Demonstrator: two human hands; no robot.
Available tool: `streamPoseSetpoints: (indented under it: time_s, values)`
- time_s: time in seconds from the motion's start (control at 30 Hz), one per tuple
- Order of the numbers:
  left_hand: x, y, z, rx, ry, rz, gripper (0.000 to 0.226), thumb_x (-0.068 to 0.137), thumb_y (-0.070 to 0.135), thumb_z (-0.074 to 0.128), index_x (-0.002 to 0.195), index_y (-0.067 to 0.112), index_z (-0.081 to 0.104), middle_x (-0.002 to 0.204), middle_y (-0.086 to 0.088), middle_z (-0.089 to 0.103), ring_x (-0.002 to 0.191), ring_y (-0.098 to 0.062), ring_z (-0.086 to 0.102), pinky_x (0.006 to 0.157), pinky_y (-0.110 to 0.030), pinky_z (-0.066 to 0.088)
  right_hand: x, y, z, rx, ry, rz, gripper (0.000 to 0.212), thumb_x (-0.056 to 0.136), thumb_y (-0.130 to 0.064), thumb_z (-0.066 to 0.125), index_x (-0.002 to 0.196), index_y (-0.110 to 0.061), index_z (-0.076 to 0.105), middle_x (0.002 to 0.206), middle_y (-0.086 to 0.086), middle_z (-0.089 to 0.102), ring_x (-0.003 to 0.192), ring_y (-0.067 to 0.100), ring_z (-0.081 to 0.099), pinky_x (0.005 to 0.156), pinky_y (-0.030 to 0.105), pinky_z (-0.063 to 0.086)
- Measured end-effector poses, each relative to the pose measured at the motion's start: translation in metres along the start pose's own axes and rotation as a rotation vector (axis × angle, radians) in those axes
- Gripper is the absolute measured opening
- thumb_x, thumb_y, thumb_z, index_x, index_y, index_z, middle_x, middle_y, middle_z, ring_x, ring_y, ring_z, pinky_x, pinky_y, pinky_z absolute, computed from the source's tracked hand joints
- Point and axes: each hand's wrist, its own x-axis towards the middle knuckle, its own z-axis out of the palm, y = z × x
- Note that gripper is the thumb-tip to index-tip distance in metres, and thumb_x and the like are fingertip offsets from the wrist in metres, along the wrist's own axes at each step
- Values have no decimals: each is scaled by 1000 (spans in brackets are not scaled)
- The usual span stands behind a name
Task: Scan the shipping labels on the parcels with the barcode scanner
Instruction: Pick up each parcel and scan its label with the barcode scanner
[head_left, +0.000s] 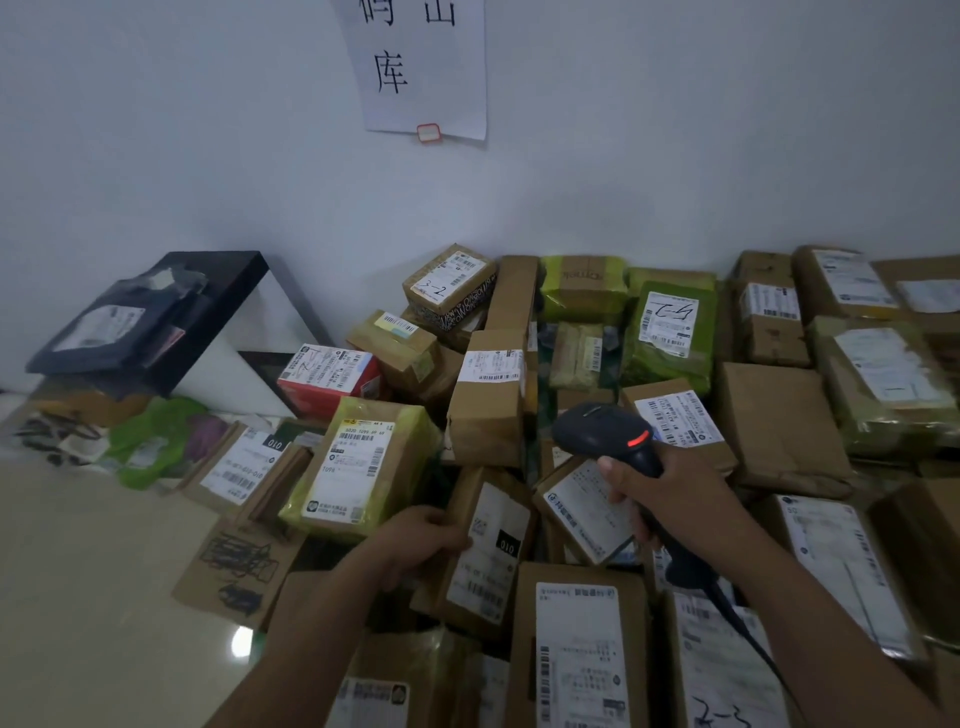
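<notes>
2 hands: left hand (421, 538) is gripping a box (491, 519) edge; right hand (670, 493) is clutching the scanner (597, 431) above the parcels (488, 410).
Floor (104, 571): glossy tile is carrying the heap.
Wall (208, 156): a sign (421, 67) is hanging.

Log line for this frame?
left hand: holds labelled cardboard parcel | right hand: grips barcode scanner
</notes>
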Motion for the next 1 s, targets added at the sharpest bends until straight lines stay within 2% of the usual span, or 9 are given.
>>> streamPoseSetpoints:
  time_s: [0.07,0.17,0.27,0.33,0.5,0.57,0.8,1.0]
  values:
    - [-2,-2,2,-90,1,12,30,85,20,73,114,17,64,102,-5,75,97,-24,72,88,-48,58,-5,-5,2,19,-90,31,50,84,-53,64,79,-4,66,52,9,66,44,20,59,52,30,51]
    - [-3,-4,4,-248,-18,47,29,88,15,69,116,17,64,101,-4,76,99,-25,71,84,-45,59,-16,-9,6,61,-278,105,74,66,-70,63,85,2,67,71,22,70,49,21,61,50,27,50]
    - [-5,-4,6,-350,6,98,37,86,11,70,121,18,61,107,-5,75,101,-25,70,78,-40,59,-24,-7,10,116,-400,137,67,63,-71,68,81,-6,65,74,17,70,52,19,62,50,28,50]
    - [-7,-4,6,-410,31,137,40,84,8,71,119,23,59,108,-5,74,99,-26,71,74,-39,60,-27,-5,11,153,-403,142,64,61,-73,70,77,-12,64,73,14,70,51,19,62,50,27,49]
    - [-8,-7,7,-513,62,204,41,82,5,73,110,31,58,108,-5,74,102,-28,70,77,-44,61,-32,-8,13,91,-374,165,67,60,-72,69,78,-8,62,69,14,71,46,18,61,47,26,49]
    - [-9,-7,7,-532,70,215,41,82,4,72,111,30,58,109,-5,74,100,-28,70,72,-41,61,-34,-10,13,73,-367,171,66,60,-71,69,76,-8,62,68,15,70,46,18,61,46,25,48]
    - [-12,-4,2,-605,70,221,39,82,6,72,111,29,59,101,-5,76,99,-30,70,68,-42,61,-39,-17,11,-9,-406,226,55,80,-62,67,78,-7,61,67,12,71,45,16,61,46,23,49]
    - [-16,0,-1,-604,77,230,38,84,5,71,113,26,59,101,-5,76,101,-31,69,70,-43,61,-43,-20,11,-27,-374,257,52,84,-59,66,77,-7,61,65,12,70,46,17,61,47,23,49]
